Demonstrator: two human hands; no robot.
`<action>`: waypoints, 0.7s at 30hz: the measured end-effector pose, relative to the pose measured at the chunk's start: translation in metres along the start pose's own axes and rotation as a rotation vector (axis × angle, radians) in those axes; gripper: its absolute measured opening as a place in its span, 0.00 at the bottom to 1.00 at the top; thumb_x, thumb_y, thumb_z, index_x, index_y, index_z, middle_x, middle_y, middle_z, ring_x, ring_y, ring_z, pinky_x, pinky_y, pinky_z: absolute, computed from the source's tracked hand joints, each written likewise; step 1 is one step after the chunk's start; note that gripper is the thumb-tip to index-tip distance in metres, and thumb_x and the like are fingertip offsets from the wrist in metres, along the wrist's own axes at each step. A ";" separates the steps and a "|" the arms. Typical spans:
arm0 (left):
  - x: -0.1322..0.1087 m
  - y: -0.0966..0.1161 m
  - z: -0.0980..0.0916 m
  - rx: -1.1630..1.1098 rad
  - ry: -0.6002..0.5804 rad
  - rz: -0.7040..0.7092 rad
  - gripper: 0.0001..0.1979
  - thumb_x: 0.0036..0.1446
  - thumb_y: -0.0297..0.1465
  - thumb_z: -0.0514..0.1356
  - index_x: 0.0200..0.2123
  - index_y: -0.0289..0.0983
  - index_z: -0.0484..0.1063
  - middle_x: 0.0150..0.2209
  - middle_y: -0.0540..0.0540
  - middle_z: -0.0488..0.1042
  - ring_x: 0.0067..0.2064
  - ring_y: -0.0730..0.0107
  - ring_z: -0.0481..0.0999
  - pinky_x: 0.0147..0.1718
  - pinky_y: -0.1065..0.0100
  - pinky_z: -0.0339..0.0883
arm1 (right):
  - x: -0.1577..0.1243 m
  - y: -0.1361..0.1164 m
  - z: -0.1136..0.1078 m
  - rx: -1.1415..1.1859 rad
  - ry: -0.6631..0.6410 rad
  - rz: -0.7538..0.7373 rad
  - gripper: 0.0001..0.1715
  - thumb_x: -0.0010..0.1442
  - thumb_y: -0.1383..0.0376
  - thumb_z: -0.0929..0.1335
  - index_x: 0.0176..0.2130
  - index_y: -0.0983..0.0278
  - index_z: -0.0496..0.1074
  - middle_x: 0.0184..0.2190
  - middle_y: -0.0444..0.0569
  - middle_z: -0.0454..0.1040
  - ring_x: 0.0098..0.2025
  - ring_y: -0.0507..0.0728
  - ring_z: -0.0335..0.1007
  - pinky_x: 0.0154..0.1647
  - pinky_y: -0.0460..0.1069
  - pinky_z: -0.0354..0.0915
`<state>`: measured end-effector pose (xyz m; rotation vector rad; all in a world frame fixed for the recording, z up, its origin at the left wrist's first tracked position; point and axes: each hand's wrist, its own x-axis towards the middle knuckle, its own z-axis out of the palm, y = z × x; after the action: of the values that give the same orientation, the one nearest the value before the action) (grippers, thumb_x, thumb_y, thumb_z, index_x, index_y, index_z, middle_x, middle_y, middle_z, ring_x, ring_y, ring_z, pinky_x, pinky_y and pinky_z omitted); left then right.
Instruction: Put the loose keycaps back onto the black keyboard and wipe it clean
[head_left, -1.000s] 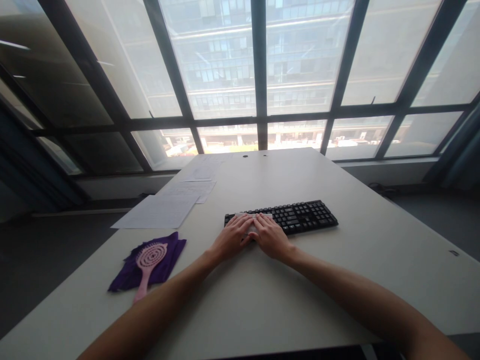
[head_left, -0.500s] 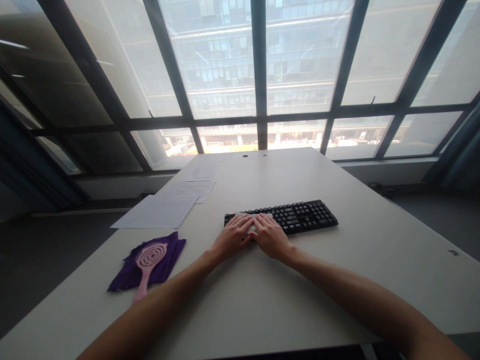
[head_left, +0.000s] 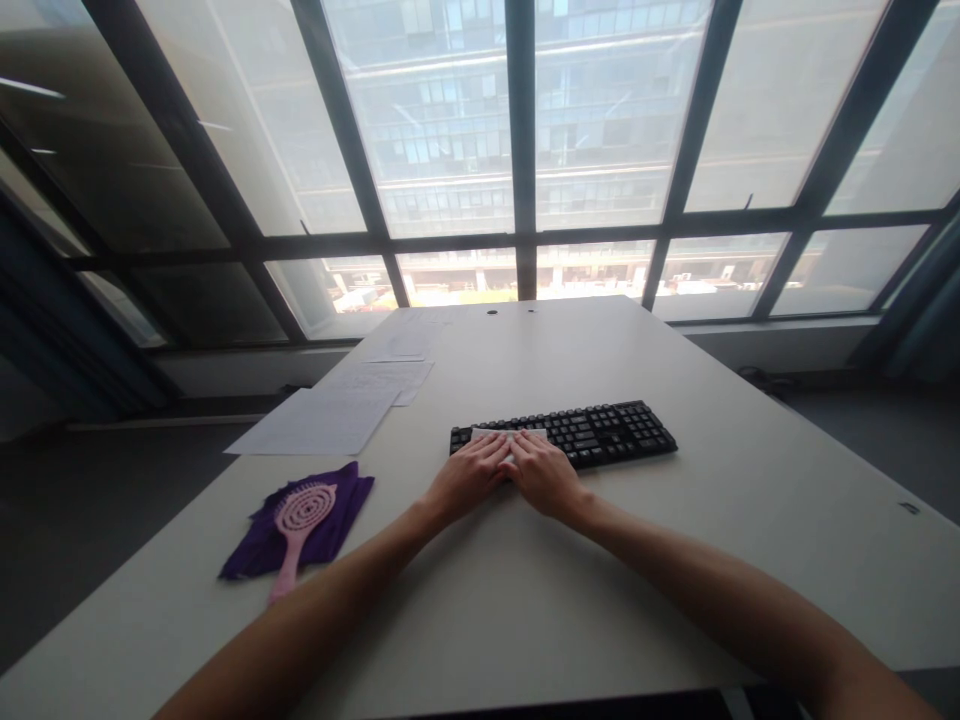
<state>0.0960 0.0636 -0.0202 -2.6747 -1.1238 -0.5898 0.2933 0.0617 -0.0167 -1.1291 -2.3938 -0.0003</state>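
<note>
A black keyboard [head_left: 615, 432] lies at a slight tilt near the middle of the white table [head_left: 525, 370]. Over its left part is a small white item [head_left: 534, 433], perhaps a cloth or paper, mostly covered by both hands. My left hand [head_left: 472, 474] rests on it with the fingers stretched out, pointing up and right. Beside it, my right hand [head_left: 544, 474] lies with its fingers flat on the same item, and the two hands touch or nearly touch at the thumbs. What is under the palms is hidden.
On the left, a pink hairbrush [head_left: 304, 512] lies on a folded purple cloth [head_left: 346, 500], close to my left forearm. Several white paper sheets [head_left: 319, 422] lie along the table's left edge. Two small dark spots are at the far end, before large windows.
The two hands have come slightly closer together, and less of the white item shows between them. The keyboard, brush and cloth have kept their places.
</note>
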 end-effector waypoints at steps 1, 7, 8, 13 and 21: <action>0.001 0.000 -0.001 -0.004 0.007 0.015 0.22 0.72 0.37 0.54 0.63 0.34 0.68 0.61 0.35 0.73 0.65 0.54 0.71 0.65 0.50 0.66 | 0.000 -0.001 -0.001 -0.001 0.005 -0.005 0.30 0.75 0.54 0.59 0.62 0.72 0.72 0.61 0.63 0.72 0.67 0.63 0.65 0.70 0.57 0.58; 0.001 0.003 -0.005 -0.009 0.040 0.030 0.21 0.72 0.36 0.54 0.62 0.36 0.70 0.60 0.38 0.75 0.64 0.56 0.72 0.65 0.53 0.66 | -0.002 -0.003 -0.002 -0.002 0.028 -0.012 0.29 0.75 0.55 0.59 0.61 0.71 0.72 0.60 0.62 0.74 0.66 0.63 0.66 0.70 0.57 0.58; 0.000 0.003 -0.005 -0.003 0.041 0.027 0.21 0.72 0.36 0.54 0.63 0.35 0.69 0.61 0.37 0.74 0.65 0.56 0.71 0.65 0.53 0.66 | -0.003 -0.002 -0.001 -0.004 0.030 -0.008 0.30 0.75 0.54 0.59 0.61 0.72 0.72 0.61 0.62 0.73 0.67 0.64 0.65 0.70 0.57 0.58; -0.002 0.003 -0.002 0.009 0.011 -0.019 0.22 0.74 0.34 0.49 0.65 0.32 0.67 0.64 0.35 0.70 0.68 0.55 0.67 0.67 0.51 0.62 | -0.003 0.000 0.004 -0.009 0.022 -0.002 0.33 0.74 0.52 0.60 0.63 0.75 0.69 0.64 0.65 0.69 0.68 0.66 0.62 0.71 0.59 0.57; -0.004 -0.001 0.005 0.033 -0.004 -0.005 0.23 0.74 0.36 0.51 0.66 0.31 0.65 0.65 0.34 0.68 0.68 0.54 0.66 0.67 0.50 0.62 | -0.003 0.001 0.005 -0.021 0.018 -0.011 0.34 0.75 0.53 0.58 0.63 0.76 0.69 0.64 0.65 0.69 0.68 0.66 0.62 0.71 0.58 0.57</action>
<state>0.0940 0.0636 -0.0258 -2.6472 -1.1317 -0.5614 0.2936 0.0611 -0.0227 -1.1213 -2.3894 -0.0396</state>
